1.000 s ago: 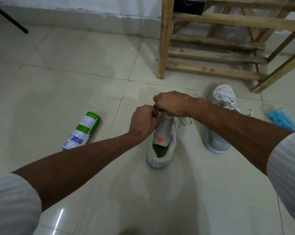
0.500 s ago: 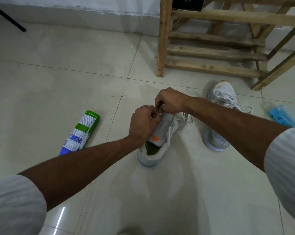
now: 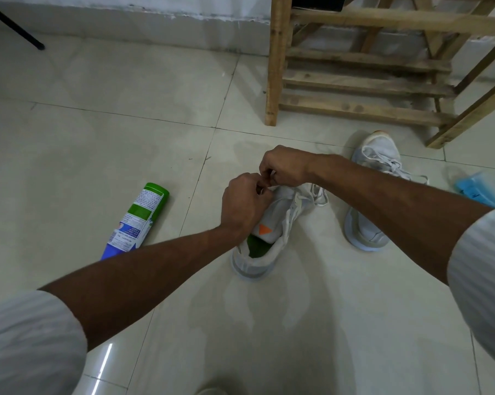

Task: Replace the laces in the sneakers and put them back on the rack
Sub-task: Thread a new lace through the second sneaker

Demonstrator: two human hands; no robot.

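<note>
At frame centre, the left hand (image 3: 245,205) and right hand (image 3: 283,166) pinched the lace (image 3: 316,195) closed over the near sneaker (image 3: 269,238), mid-threading; next, feed the following eyelet.

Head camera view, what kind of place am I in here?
Probably a home entryway or utility corner, indoors. A pale tiled floor meets a painted wall, a slatted wooden shoe rack stands against it, and two white sneakers sit on the tiles.
</note>
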